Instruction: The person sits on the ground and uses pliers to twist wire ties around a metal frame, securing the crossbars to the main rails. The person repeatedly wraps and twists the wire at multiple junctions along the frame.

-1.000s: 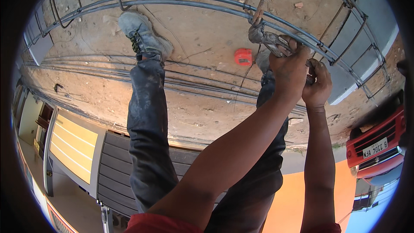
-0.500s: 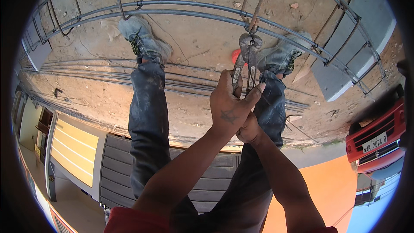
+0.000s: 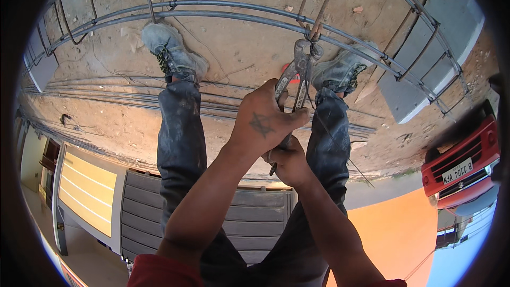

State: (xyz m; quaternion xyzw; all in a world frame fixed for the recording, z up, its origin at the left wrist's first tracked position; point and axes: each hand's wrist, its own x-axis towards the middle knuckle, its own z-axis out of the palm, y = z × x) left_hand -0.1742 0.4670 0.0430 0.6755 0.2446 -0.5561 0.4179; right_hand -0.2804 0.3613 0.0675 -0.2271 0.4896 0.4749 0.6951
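Note:
My left hand (image 3: 263, 117) is closed round the handles of a worn steel pair of end-cutting pincers (image 3: 303, 69). My right hand (image 3: 289, 162) lies just below it, closed at the lower end of the pincers' handle; a dark tip pokes out by its fingers. The pincers' jaws are up against the foot of a rusty stirrup (image 3: 319, 26), where it meets the long steel bars (image 3: 228, 16) of a rebar cage. Whether the jaws bite on wire there is too small to tell. A thin dark wire (image 3: 330, 133) trails beside the handles, past my right knee.
My shoes stand on sandy ground just inside the cage. Loose rods (image 3: 223, 93) lie behind them. Grey blocks (image 3: 435, 58) sit near the cage at the right and left. Something red (image 3: 286, 69) shows behind the pincers. A red car (image 3: 462, 165) is at the far right.
The pincers' handles have swung left and toward me, tilting the tool. Both hands moved with them, and my right hand now shows more fully below the left.

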